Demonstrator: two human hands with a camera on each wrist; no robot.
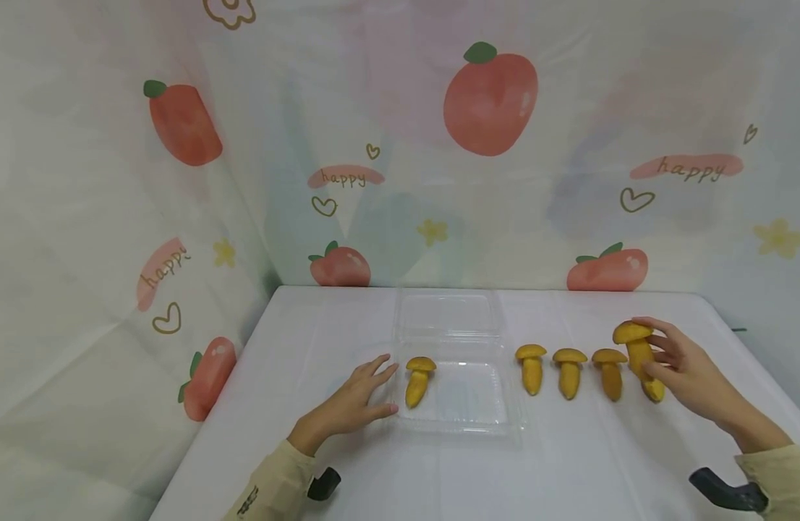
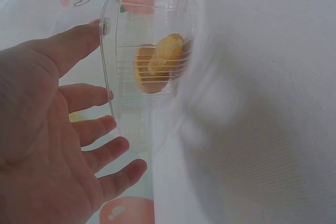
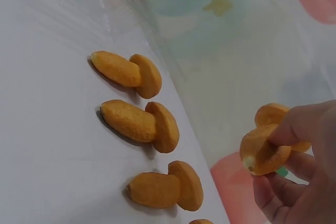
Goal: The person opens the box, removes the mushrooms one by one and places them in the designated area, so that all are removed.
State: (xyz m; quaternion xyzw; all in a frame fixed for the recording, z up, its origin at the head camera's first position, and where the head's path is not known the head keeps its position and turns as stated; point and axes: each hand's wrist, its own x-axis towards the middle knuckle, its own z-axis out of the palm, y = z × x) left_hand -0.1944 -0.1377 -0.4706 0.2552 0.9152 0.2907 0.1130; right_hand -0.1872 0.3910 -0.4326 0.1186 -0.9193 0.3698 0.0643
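My right hand (image 1: 696, 373) pinches a yellow mushroom (image 1: 638, 353) by its stem, cap upward, above the right end of a row. In the right wrist view the thumb presses one side of the held mushroom (image 3: 257, 148) and fingers support the other. Beneath it, partly hidden, lies another mushroom (image 1: 654, 391). My left hand (image 1: 351, 399) is at the left side of an open clear plastic box (image 1: 468, 398), fingers spread. The left wrist view has its thumb and some fingertips at the box's rim (image 2: 108, 72). One mushroom (image 1: 418, 383) lies inside the box, toward its left.
Right of the box, three more mushrooms lie in line: one nearest it (image 1: 532, 369), a second (image 1: 569, 373) and a third (image 1: 611, 375). The box's lid (image 1: 448, 315) is folded back behind it. A patterned curtain (image 1: 400, 108) closes off the white table's (image 1: 439, 477) back.
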